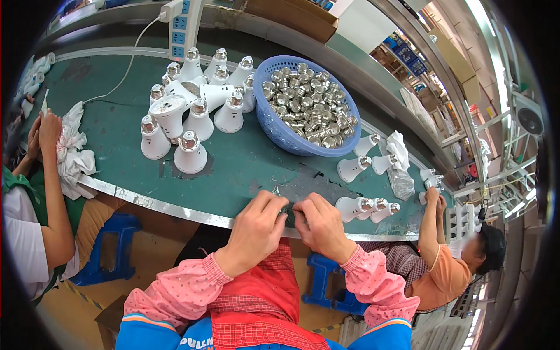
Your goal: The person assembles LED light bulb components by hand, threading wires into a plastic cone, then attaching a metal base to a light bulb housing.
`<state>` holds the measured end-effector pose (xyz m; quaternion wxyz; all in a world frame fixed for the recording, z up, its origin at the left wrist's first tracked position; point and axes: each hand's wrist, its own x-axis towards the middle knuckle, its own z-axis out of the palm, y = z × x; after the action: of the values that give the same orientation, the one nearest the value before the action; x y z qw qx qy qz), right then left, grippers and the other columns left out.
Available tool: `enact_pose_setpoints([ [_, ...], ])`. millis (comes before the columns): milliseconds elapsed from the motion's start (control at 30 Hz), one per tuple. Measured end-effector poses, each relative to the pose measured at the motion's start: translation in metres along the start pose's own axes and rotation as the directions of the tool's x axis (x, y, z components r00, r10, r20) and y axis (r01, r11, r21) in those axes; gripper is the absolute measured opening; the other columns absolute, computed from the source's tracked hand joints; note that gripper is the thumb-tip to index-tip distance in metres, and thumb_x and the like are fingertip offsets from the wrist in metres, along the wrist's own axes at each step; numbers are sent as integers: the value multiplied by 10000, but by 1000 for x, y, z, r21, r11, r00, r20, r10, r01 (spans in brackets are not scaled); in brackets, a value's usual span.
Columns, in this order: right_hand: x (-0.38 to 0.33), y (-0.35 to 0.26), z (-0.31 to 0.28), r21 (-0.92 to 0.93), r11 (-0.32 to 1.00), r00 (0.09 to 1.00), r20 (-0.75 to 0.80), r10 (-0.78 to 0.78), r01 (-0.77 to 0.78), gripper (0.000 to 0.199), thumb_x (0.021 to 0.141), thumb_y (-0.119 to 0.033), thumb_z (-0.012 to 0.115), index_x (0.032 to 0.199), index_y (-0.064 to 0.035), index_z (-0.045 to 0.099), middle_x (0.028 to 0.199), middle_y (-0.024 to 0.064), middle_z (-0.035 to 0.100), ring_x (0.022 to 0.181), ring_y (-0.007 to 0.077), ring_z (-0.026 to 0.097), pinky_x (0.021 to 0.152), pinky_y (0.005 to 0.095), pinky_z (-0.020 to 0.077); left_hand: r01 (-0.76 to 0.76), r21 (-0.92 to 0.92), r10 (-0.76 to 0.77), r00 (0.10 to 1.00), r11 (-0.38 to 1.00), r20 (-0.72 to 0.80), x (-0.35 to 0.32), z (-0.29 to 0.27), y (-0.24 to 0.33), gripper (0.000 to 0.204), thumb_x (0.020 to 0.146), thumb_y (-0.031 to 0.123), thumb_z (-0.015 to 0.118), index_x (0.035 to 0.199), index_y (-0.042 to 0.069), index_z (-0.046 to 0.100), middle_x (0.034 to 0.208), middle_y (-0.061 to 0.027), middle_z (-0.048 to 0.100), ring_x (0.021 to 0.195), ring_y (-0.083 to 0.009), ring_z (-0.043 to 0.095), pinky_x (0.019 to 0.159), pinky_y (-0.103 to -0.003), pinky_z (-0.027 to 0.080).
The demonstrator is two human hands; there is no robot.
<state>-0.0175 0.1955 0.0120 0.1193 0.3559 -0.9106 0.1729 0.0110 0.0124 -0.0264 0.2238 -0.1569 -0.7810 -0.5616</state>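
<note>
My left hand (255, 229) and my right hand (322, 224) face each other just above the near edge of the green worktable (233, 172). Fingers on both are curled into a pinch. Whatever they hold, if anything, is too small or hidden to make out. Beyond them, a blue plastic basket (273, 127) is heaped with silver metal screw caps (309, 105). Left of the basket stand several white LED bulbs (190, 153) with their screw ends up; one bulb (169, 114) stands the other way up. More white bulbs (350, 207) lie on their sides right of my right hand.
A white power strip (178, 32) with a plugged-in cable rises at the back. White cloth (73, 157) lies at left, a clear plastic bag (401, 184) at right. One person (46, 221) works at left, another (440, 268) at right handles bulbs. Blue stools (111, 248) stand below the table.
</note>
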Motion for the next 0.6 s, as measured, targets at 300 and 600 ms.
enact_pose_setpoints([
  [300, -5, -11, -18, -9, 998, 995, -76, -62, 62, 186, 790, 16, 712, 930, -12, 593, 863, 123, 571, 729, 293, 616, 598, 382, 514, 171, -178, -150, 981, 969, 123, 9, 6, 6, 143, 847, -88, 657, 965, -10, 638, 868, -76, 612, 686, -157, 617, 606, -286, 505],
  [600, -16, -16, -19, 557, 761, 924, 27, 383, -332, 112, 865, 44, 694, 951, 12, 630, 878, 57, 644, 736, 96, 624, 646, 251, 513, 486, -547, -385, 874, 682, 296, 4, 12, 9, 43, 901, -48, 651, 930, -24, 631, 884, -7, 609, 726, -45, 573, 601, -224, 472],
])
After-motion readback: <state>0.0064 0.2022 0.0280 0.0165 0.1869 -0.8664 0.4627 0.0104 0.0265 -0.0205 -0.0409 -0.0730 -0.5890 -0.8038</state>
